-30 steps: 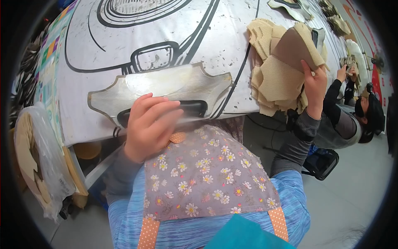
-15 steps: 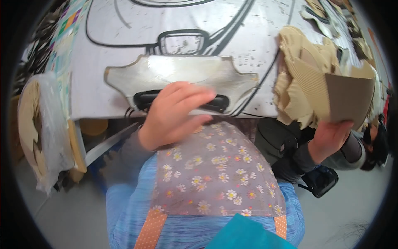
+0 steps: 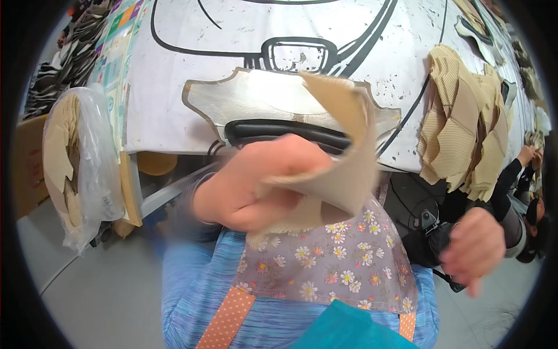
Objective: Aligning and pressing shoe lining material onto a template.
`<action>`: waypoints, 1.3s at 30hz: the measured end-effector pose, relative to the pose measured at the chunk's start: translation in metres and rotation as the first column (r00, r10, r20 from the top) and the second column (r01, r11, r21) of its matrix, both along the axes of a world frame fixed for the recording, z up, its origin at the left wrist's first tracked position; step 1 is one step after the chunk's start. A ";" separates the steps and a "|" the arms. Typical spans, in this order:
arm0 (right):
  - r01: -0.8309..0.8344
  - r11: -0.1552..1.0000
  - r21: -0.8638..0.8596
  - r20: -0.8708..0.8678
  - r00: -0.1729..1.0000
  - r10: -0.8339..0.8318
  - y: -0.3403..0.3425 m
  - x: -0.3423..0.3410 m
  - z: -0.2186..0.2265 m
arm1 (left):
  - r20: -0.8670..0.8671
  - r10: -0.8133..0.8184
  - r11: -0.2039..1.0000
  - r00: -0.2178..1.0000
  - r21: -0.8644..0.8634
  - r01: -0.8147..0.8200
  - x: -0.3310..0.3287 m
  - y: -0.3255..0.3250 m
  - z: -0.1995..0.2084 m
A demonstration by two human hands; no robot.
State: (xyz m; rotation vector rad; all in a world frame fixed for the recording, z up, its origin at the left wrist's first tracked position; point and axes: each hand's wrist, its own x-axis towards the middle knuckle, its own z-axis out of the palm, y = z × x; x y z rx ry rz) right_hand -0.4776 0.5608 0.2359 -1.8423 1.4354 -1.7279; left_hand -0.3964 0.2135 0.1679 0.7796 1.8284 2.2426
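My left hand (image 3: pixel 264 183) is closed on a beige ribbed cut piece (image 3: pixel 363 163), which curls up over my lap in front of the table edge. Just beyond it, a silvery-white shaped panel (image 3: pixel 224 99) with brown edges lies on the table, a long black padded bar (image 3: pixel 325 136) along its near side. My right hand (image 3: pixel 476 250) is off to the right, below the table edge. Motion blurs it, but its fingers look apart and nothing shows in them. The left fingertips are partly hidden by the curled piece.
A pile of beige ribbed pieces (image 3: pixel 456 116) hangs over the table's right edge. More sit in a clear plastic bag (image 3: pixel 99 168) at the left. Dark pieces (image 3: pixel 64 70) are stacked far left. A black cable (image 3: pixel 410 113) crosses the table. Another person (image 3: pixel 514 218) works at far right.
My right hand has let go of the beige piece by the pile and dropped lower. The piece is now in my left hand, over my lap. The view has shifted slightly.
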 end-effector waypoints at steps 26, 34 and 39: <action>0.646 0.232 0.727 -0.515 0.737 -0.437 -0.168 -0.023 -0.028 | -0.309 0.144 0.060 0.940 -0.945 -0.320 -0.038 -0.018 0.025; 0.624 0.098 0.775 -0.573 0.760 -0.307 -0.197 -0.037 -0.048 | -0.261 0.264 0.023 0.929 -0.961 -0.276 -0.051 -0.022 0.004; 0.643 0.120 0.757 -0.582 0.745 -0.326 -0.201 -0.044 -0.058 | -0.260 0.285 0.023 0.922 -0.960 -0.278 -0.057 -0.023 0.002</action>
